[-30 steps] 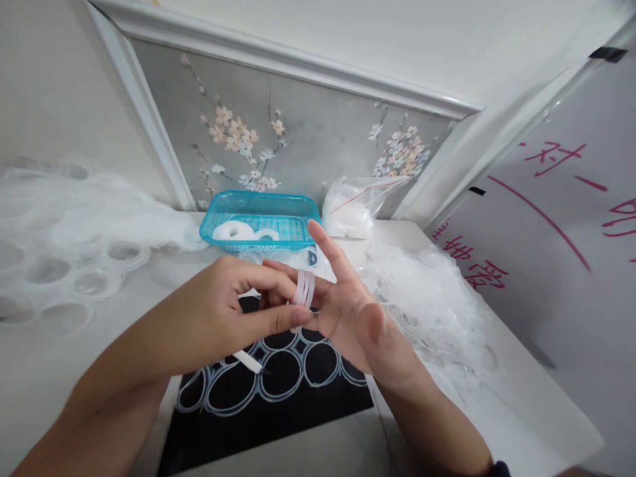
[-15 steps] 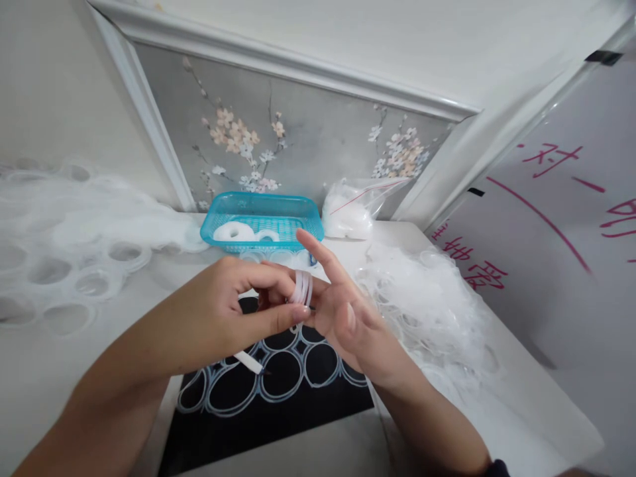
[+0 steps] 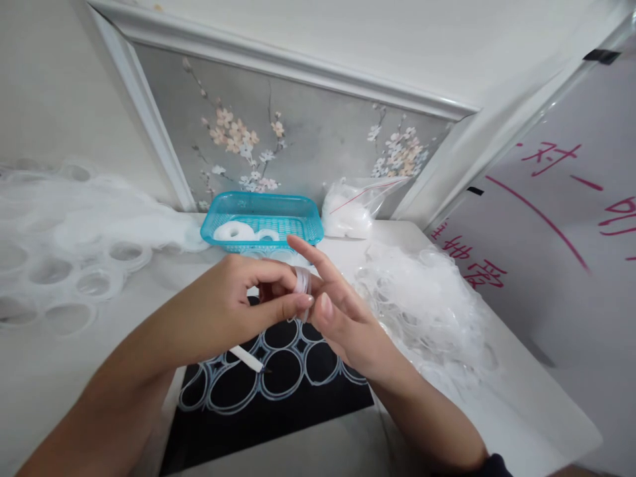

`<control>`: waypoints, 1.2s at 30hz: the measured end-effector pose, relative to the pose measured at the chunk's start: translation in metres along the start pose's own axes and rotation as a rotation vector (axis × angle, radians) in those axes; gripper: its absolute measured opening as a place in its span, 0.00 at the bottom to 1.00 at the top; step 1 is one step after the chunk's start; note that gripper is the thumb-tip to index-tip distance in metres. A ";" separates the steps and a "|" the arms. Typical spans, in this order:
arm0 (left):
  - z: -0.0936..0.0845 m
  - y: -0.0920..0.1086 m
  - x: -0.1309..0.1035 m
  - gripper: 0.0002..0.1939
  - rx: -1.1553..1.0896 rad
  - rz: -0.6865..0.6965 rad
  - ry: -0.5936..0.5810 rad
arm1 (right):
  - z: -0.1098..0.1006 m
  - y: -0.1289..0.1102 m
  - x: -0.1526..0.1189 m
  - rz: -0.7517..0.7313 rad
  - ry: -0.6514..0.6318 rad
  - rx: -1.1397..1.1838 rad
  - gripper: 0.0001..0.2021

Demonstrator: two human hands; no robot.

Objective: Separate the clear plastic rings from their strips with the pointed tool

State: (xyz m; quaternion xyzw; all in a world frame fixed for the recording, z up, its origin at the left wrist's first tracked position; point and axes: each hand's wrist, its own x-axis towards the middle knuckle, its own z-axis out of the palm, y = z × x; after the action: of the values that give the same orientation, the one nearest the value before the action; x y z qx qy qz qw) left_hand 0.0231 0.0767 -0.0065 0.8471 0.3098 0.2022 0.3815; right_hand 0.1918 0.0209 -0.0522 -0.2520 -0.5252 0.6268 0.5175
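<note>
A small stack of thin translucent white rings (image 3: 303, 281) is between my hands, above a black sheet (image 3: 238, 434). My left hand (image 3: 248, 288) pinches the stack with thumb and index finger. Opposite it, my right hand (image 3: 348, 321) has its index finger stretched out and its thumb close to the rings. Some right-hand fingers pass behind the stack; whether they go through it I cannot tell. Beneath my left wrist, a white stick with a dark tip (image 3: 248, 360) shows over the sheet, its other end hidden. Joined translucent rings (image 3: 282, 374) lie on the black sheet.
A blue plastic basket (image 3: 261, 199) with white ring-shaped pieces (image 3: 233, 230) stands at the back. Beside it is a clear bag with white contents (image 3: 348, 212). Translucent rings pile up at left (image 3: 94, 225) and right (image 3: 422, 298). A whiteboard (image 3: 561, 265) edges the right side.
My right thumb has moved in toward the rings, and my right index finger has tipped slightly left and down. My left hand keeps its pinch on the stack.
</note>
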 end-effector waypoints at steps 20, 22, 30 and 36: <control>-0.001 -0.001 -0.002 0.16 -0.023 -0.104 -0.052 | 0.000 0.000 -0.001 0.030 -0.036 -0.086 0.40; -0.001 -0.001 -0.001 0.17 -0.014 -0.105 -0.062 | 0.001 0.001 -0.001 0.021 -0.047 -0.082 0.40; 0.000 -0.001 0.000 0.18 0.006 -0.053 -0.076 | 0.001 0.004 -0.002 0.026 -0.071 -0.041 0.44; -0.001 -0.001 -0.002 0.19 0.002 -0.063 -0.089 | 0.000 0.002 -0.002 0.005 -0.075 -0.131 0.42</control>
State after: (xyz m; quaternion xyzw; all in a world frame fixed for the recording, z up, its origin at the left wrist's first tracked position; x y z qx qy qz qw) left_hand 0.0206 0.0760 -0.0074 0.8456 0.3190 0.1519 0.4003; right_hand 0.1918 0.0194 -0.0540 -0.2630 -0.5833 0.6015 0.4784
